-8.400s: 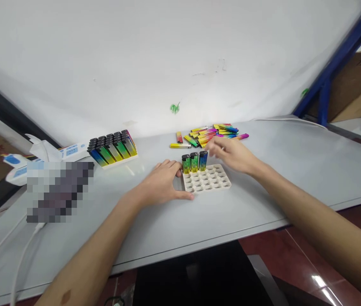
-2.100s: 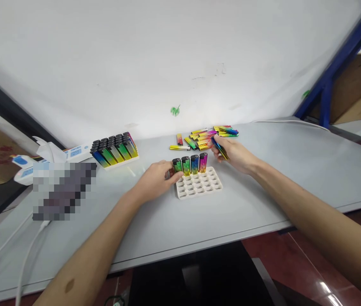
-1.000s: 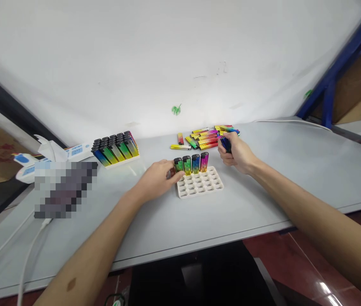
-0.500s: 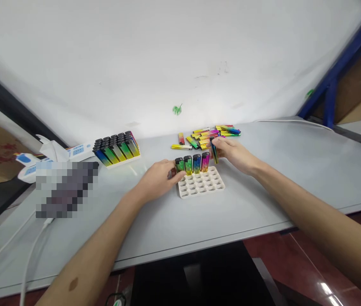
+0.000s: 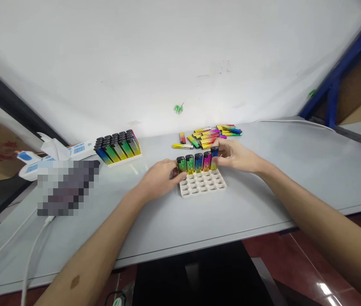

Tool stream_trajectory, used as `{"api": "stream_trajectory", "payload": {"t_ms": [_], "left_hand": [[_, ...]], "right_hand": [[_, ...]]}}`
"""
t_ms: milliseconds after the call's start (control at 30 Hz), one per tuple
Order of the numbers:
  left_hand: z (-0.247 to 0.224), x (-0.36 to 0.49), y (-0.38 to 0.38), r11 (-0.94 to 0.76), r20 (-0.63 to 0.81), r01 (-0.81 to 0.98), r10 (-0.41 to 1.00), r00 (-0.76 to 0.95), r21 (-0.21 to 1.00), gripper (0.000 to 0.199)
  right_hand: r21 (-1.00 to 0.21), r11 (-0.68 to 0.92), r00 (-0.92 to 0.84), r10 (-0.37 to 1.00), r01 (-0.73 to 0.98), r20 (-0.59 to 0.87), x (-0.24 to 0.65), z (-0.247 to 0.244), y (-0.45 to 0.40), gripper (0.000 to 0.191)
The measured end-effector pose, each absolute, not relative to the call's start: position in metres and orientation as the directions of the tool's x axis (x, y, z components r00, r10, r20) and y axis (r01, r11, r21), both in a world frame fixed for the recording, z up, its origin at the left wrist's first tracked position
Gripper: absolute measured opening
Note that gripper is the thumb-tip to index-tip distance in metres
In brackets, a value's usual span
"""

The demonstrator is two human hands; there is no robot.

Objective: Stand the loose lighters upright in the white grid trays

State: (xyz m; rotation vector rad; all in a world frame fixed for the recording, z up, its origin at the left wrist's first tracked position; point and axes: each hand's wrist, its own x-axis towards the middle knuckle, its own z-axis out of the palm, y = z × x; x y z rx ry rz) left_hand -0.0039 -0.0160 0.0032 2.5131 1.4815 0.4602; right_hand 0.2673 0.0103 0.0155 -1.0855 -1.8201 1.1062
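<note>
A white tray (image 5: 203, 187) with rows of slots lies on the table. Upright in its back row stand several shiny lighters with black tops, among them a green lighter (image 5: 190, 165) and a pink lighter (image 5: 207, 162). My left hand (image 5: 159, 180) is closed around the tray's back left corner, its thumb in front of the leftmost lighter. At the row's right end, my right hand (image 5: 239, 156) pinches a blue and yellow lighter (image 5: 214, 159) upright between thumb and fingers. Whether its base is fully in the slot I cannot tell.
Loose lighters (image 5: 209, 138) lie in a pile behind the tray, near the wall. To the left stands a filled rack of lighters (image 5: 118, 147), beside a power strip (image 5: 80, 150) and a pixelated dark object (image 5: 69, 188) with a white cable (image 5: 34, 250).
My right hand has brought the blue and yellow lighter left and upright, into line with the back row. My left hand has stayed at the tray's corner.
</note>
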Motion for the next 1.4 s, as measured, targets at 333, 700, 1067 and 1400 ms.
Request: {"api": "stream_trajectory", "payload": {"t_ms": [333, 700, 1067, 1400], "left_hand": [[0.003, -0.003, -0.015, -0.476, 0.158, 0.823, 0.880, 0.449, 0.310, 0.034], [0.006, -0.001, -0.017, -0.468, 0.131, 0.834, 0.883, 0.450, 0.292, 0.030], [0.006, 0.000, -0.017, -0.455, 0.118, 0.841, 0.890, 0.441, 0.291, 0.028], [0.006, -0.001, -0.018, -0.449, 0.114, 0.844, 0.893, 0.436, 0.294, 0.028]], "right_hand": [[-0.897, 0.344, -0.451, 0.871, 0.279, 0.194, 0.278, 0.015, 0.019, 0.018], [-0.402, 0.318, -0.218, 0.937, 0.859, 0.274, 0.284, -0.018, 0.043, 0.039], [-0.344, 0.141, -0.049, 0.964, 0.928, 0.263, 0.285, -0.016, 0.042, 0.044], [-0.290, 0.192, -0.136, 0.970, 0.938, 0.203, 0.295, -0.015, 0.050, 0.029]]}}
